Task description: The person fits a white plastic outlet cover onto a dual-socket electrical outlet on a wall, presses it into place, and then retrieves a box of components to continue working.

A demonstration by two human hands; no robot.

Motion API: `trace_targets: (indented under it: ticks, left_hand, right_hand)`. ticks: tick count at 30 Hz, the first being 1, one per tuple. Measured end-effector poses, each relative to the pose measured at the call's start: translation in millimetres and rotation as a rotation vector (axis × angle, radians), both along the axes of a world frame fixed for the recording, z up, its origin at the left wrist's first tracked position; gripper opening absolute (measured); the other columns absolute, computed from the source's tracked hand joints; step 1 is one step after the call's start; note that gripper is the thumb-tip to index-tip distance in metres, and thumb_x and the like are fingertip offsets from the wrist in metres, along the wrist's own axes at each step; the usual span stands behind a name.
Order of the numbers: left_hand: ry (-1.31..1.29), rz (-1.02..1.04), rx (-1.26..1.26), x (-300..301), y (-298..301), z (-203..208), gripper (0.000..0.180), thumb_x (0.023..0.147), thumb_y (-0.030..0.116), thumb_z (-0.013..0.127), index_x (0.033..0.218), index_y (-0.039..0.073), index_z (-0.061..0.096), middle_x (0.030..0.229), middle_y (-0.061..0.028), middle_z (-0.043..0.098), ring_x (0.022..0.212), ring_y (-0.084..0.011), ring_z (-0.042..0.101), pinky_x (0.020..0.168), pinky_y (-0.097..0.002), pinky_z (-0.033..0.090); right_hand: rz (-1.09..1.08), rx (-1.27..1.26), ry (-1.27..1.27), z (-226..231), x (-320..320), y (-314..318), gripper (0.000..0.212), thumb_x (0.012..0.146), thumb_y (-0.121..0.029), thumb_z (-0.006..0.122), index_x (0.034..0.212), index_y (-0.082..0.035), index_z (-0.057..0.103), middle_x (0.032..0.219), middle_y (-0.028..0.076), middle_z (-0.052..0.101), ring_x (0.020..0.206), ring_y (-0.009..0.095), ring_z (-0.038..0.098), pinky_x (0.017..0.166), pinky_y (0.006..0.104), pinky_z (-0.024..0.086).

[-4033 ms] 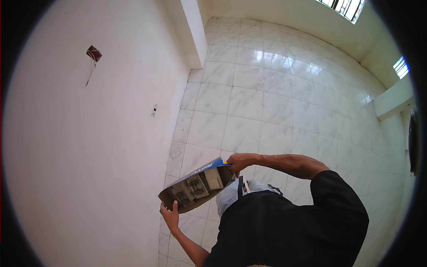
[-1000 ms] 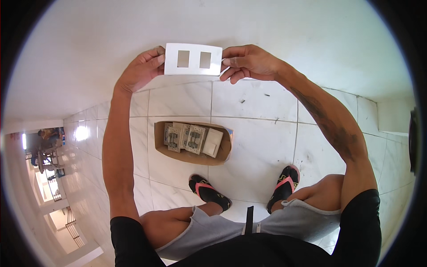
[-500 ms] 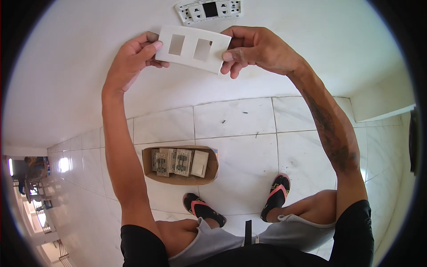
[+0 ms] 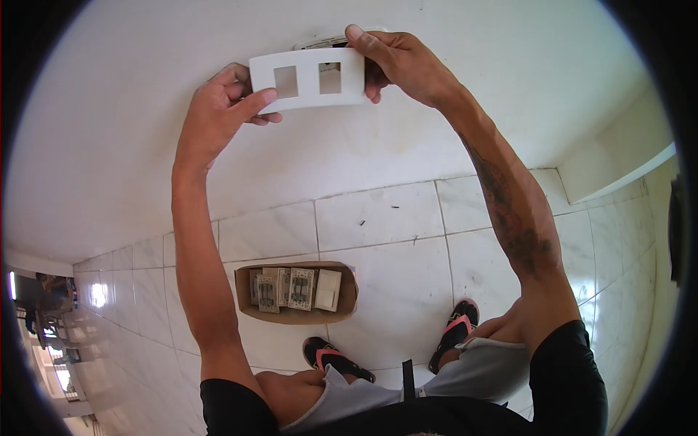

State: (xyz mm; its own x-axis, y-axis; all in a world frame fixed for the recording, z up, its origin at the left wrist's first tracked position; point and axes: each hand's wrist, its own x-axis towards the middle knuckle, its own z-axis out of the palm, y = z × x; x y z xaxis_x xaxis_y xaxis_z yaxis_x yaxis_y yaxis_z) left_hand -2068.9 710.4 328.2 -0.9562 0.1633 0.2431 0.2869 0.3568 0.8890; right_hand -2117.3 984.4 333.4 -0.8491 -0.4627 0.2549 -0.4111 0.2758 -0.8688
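Since a moment earlier, the white cover plate [image 4: 308,80] had been swung nearly level and brought across the wall fitting [image 4: 317,44], which was left mostly hidden, and the thumb of the right hand [image 4: 408,64] had been lifted off the plate's face. Thin and smooth, the plate was pierced by two upright rectangular openings. It was held up before the pale wall [image 4: 327,160], well above the tiled floor [image 4: 392,283]; whether the fitting was touched could not be told. Its left end was pinched by the left hand [image 4: 218,109], thumb over the front, fingers curled behind. Its right end was backed by the right fingers, the thumb pointed up past the top corner; whether it was gripped there could not be told. Both arms were stretched forward, apart.
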Motion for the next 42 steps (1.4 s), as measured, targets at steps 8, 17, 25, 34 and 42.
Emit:
trace_targets:
  ticks: [8, 17, 25, 34, 42]
  left_hand:
    - [-0.008, 0.074, 0.088, -2, -10, -15, 0.028, 0.095, 0.017, 0.072, 0.115, -0.002, 0.063, 0.105, -0.0153, 0.074, 0.089, -0.0241, 0.075, 0.082, -0.0328, 0.061]
    - [-0.05, 0.044, 0.228, -17, 7, -40, 0.026, 0.099, 0.021, 0.069, 0.109, -0.001, 0.061, 0.107, -0.0162, 0.072, 0.091, -0.0258, 0.075, 0.089, -0.0363, 0.061]
    - [-0.061, 0.016, 0.31, -22, 8, -39, 0.023, 0.099, 0.021, 0.069, 0.107, 0.0, 0.063, 0.105, -0.013, 0.072, 0.089, -0.0257, 0.075, 0.089, -0.036, 0.061]
    - [0.0, -0.007, 0.231, -21, 14, -46, 0.019, 0.099, 0.015, 0.069, 0.108, -0.002, 0.064, 0.105, -0.012, 0.072, 0.09, -0.0245, 0.075, 0.086, -0.0345, 0.062]
    - [0.203, 0.161, -0.135, -15, 43, -48, 0.026, 0.099, 0.023, 0.071, 0.101, -0.003, 0.068, 0.089, -0.0066, 0.07, 0.085, -0.0172, 0.074, 0.076, -0.0273, 0.057]
  right_hand:
    - [0.267, -0.221, -0.121, -17, -22, 14, 0.045, 0.108, -0.034, 0.052, 0.122, 0.007, 0.064, 0.098, 0.011, 0.068, 0.086, 0.018, 0.068, 0.084, 0.0352, 0.062]
    - [0.249, -0.283, -0.165, -35, -26, 30, 0.036, 0.1, -0.011, 0.063, 0.129, 0.011, 0.059, 0.111, 0.015, 0.068, 0.096, 0.02, 0.069, 0.091, 0.0339, 0.061]
    - [0.254, -0.179, -0.156, -31, -24, 39, 0.04, 0.098, -0.012, 0.068, 0.133, 0.005, 0.059, 0.105, 0.012, 0.071, 0.093, 0.02, 0.07, 0.088, 0.0336, 0.061]
    - [0.181, 0.185, 0.004, -19, -14, 40, 0.026, 0.098, -0.013, 0.068, 0.117, 0.004, 0.065, 0.094, 0.012, 0.073, 0.085, 0.019, 0.071, 0.082, 0.0333, 0.059]
    - [-0.149, 0.413, 0.165, -4, -7, 51, 0.03, 0.1, -0.027, 0.064, 0.106, 0.001, 0.071, 0.086, 0.011, 0.074, 0.079, 0.019, 0.072, 0.076, 0.033, 0.058]
